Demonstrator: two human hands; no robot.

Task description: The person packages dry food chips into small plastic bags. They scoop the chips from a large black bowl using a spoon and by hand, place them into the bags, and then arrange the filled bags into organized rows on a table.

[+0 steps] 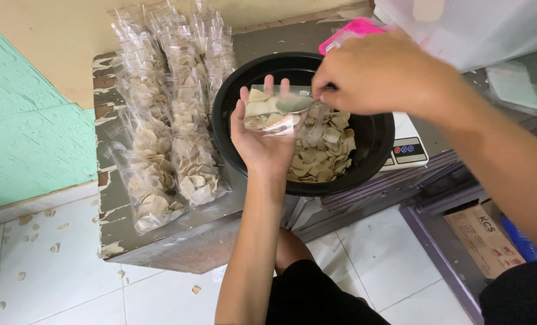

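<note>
While the left hand (pixel 261 141) cradled a small clear bag (pixel 272 114) over the black bowl (pixel 365 157), right hand (pixel 371 75) pinched a spoon (pixel 295 104) at its mouth; any tilt risked crackers (pixel 322 150) spilling onto the surface (pixel 160 232).

Clear filled packets (pixel 172 126) lie in rows at left. A brown printed carton (pixel 484 239) stands at lower right, and a scale's button panel (pixel 408 150) shows beside the bowl.
</note>
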